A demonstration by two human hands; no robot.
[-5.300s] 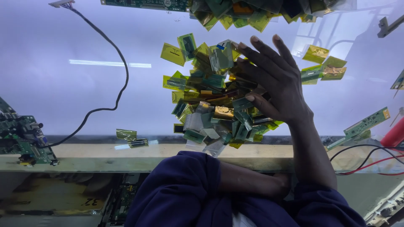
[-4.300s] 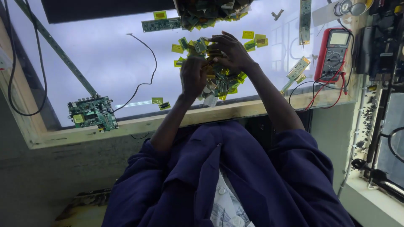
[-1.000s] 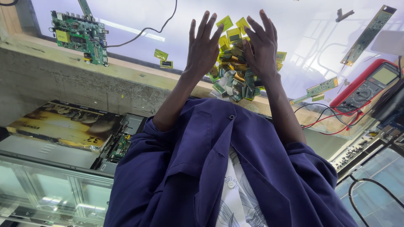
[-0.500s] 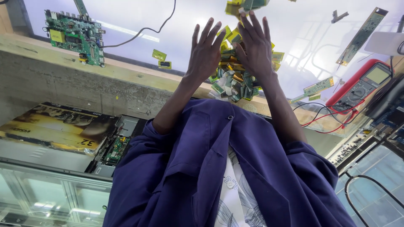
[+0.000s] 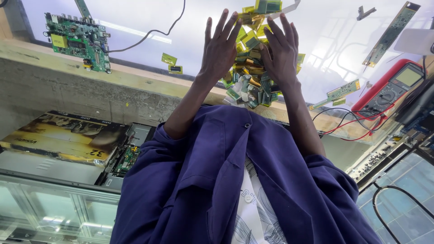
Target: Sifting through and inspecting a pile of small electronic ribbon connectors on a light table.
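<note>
Where the pale, glossy backlit tabletop (image 5: 316, 40) meets its wooden edge, a heap of small yellow and green flat electronic strips (image 5: 248, 68) lies between both palms. The left hand (image 5: 220, 47) and right hand (image 5: 281, 52) press flat against its sides, fingers straight and spread wide, gripping nothing. A green rectangular circuit board (image 5: 79, 40) and a red multimeter (image 5: 391, 86) rest well apart.

Bright, cool light glows up from the backlit table surface (image 5: 144, 22), glaring white at the upper right. Both hands show dark against it. The foreground sits dimmer but sharp, and straight edges bow near the frame's borders.
</note>
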